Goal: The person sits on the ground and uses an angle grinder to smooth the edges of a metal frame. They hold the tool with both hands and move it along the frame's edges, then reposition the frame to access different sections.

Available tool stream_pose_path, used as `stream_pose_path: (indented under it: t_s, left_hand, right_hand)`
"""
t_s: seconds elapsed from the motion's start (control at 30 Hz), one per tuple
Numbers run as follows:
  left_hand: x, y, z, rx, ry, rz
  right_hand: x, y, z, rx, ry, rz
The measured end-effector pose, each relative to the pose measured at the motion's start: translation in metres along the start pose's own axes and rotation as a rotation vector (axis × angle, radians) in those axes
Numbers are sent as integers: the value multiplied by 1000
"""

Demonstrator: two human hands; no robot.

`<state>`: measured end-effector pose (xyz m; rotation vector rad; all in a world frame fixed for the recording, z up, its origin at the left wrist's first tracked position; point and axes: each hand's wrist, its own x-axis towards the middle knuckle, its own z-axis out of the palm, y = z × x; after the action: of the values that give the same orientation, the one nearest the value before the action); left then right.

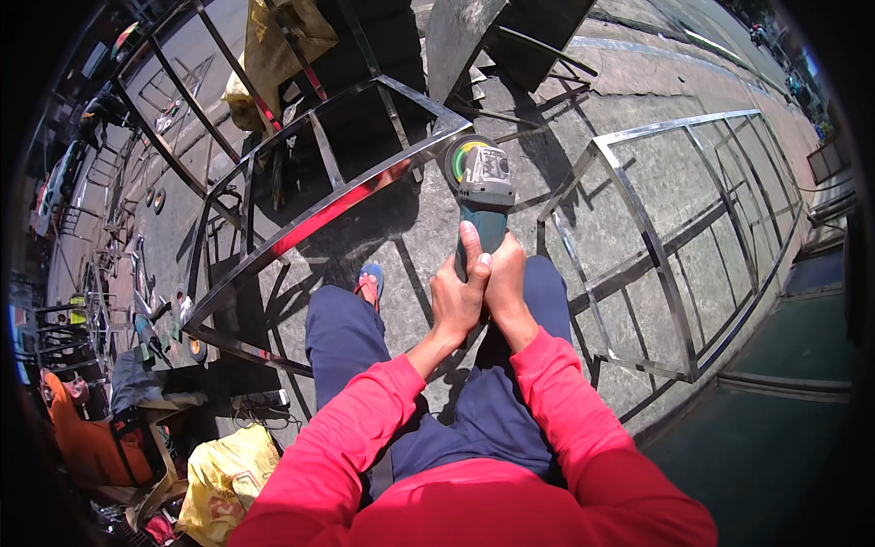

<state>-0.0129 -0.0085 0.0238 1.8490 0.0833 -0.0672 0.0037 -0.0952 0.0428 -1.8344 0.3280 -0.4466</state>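
Note:
My left hand (458, 294) and my right hand (507, 284) both grip the dark green body of an angle grinder (483, 187), held out in front of my knees. The grinder's grey head and its disc with a green and yellow centre rest against the corner of a shiny steel tube frame (319, 211) that slants up to the left. Red sleeves cover both forearms. My foot in a red and blue sandal (369, 283) stands on the concrete below the frame.
A second polished steel frame (656, 264) lies flat on the cracked concrete to the right. More metal frames and chairs (100, 273) crowd the left side. A yellow bag (228, 479), an orange bag (87, 438) and a power strip (260, 399) sit at lower left.

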Motion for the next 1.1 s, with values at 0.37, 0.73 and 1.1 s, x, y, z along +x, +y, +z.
stream_pose_path:
  t_s: [0.37, 0.73, 1.1]
  left_hand:
    - [-3, -6, 2, -29, 3, -1]
    - [-4, -2, 2, -29, 30, 22]
    - [-8, -7, 2, -4, 27, 9]
  right_hand:
    - [-2, -1, -1, -1, -37, -1]
    - [-2, -1, -3, -15, -71, 27]
    - [-3, 1, -2, -33, -75, 46]
